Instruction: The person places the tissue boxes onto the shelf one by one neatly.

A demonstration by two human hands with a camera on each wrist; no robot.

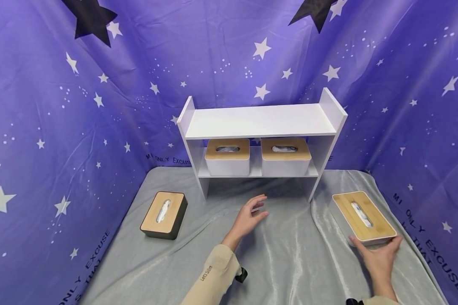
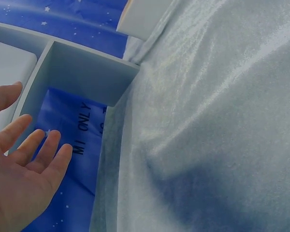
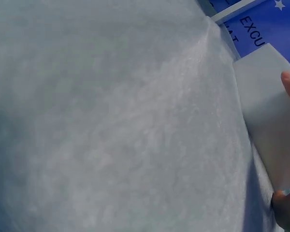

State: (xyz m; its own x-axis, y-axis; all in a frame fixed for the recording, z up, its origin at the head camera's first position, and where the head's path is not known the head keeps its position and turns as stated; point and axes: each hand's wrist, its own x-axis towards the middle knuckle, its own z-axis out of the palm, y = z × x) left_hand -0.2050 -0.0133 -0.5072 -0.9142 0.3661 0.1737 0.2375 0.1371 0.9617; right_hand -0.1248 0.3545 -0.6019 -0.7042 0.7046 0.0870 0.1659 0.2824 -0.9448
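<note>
At the right of the head view, my right hand [image 1: 379, 260] grips the near end of a white tissue box [image 1: 364, 216] with a wooden lid, thumb on its left and fingers by its right corner. The right wrist view shows the same box's white side [image 3: 268, 111] with digits at both ends of it. My left hand [image 1: 248, 216] holds nothing, its fingers loosely spread in front of the shelf. Two more white tissue boxes [image 1: 227, 166] with wooden lids stand side by side on the lower board of the white shelf [image 1: 259, 120].
A dark green tissue box [image 1: 173, 220] with a wooden lid lies at the left on the grey cloth [image 1: 282, 250]. Purple star-patterned curtains [image 1: 221, 51] close in the back and both sides. The shelf's top board carries nothing.
</note>
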